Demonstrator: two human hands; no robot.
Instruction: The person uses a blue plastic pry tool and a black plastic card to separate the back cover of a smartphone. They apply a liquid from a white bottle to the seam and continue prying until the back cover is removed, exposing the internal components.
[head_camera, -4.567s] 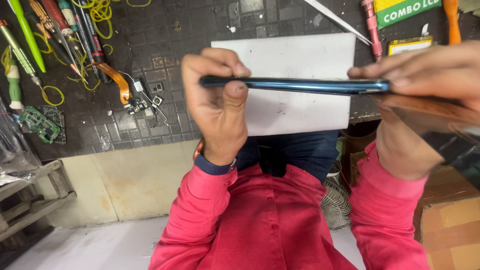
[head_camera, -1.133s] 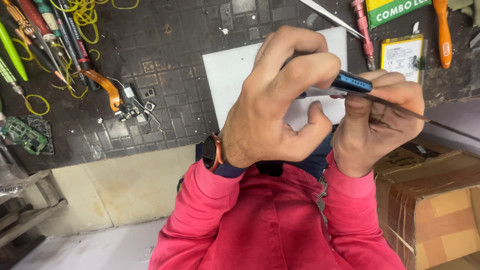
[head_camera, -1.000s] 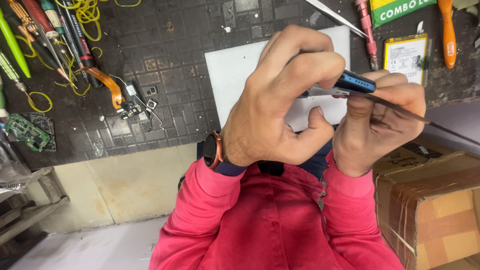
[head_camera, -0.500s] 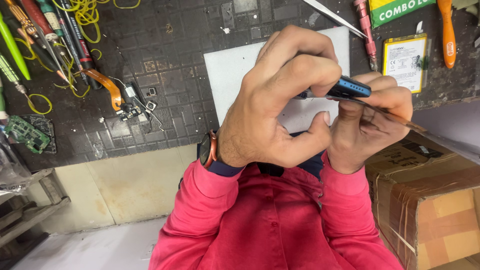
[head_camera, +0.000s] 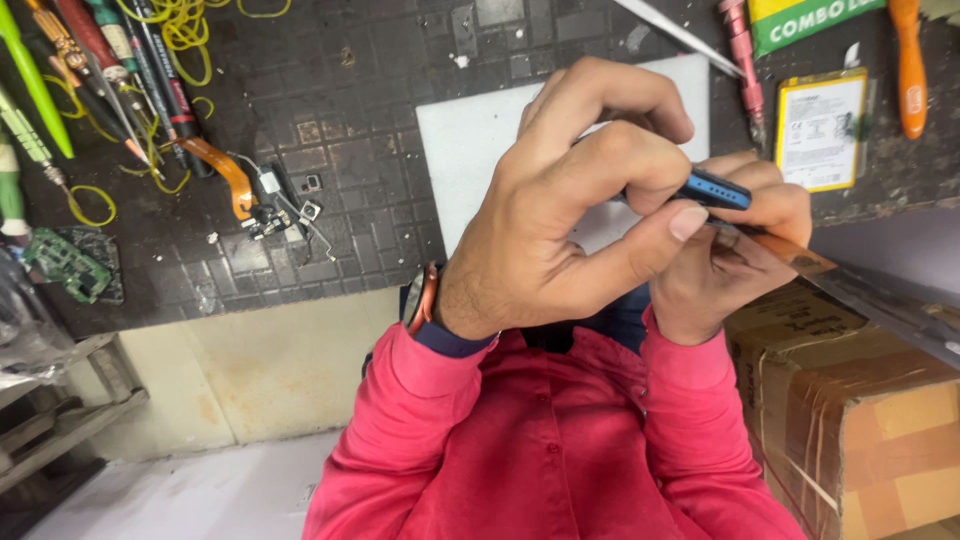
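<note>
Having shifted from a wide two-handed span along the blue phone (head_camera: 712, 188) to a tight bunch at one end of it. Left hand (head_camera: 570, 215) curling closed over the phone, thumb pressing beneath its blue edge. Right hand (head_camera: 735, 255) cupping closed underneath, pinching a thin flat panel (head_camera: 860, 290) slanting away to the right. Hovering above a white mat (head_camera: 470, 150) on the dark gridded workbench (head_camera: 330, 90). Lying nearby: yellow-edged battery (head_camera: 822, 130), orange flex cable (head_camera: 232, 180), screwdrivers (head_camera: 120, 70), cardboard box (head_camera: 860, 400).
</note>
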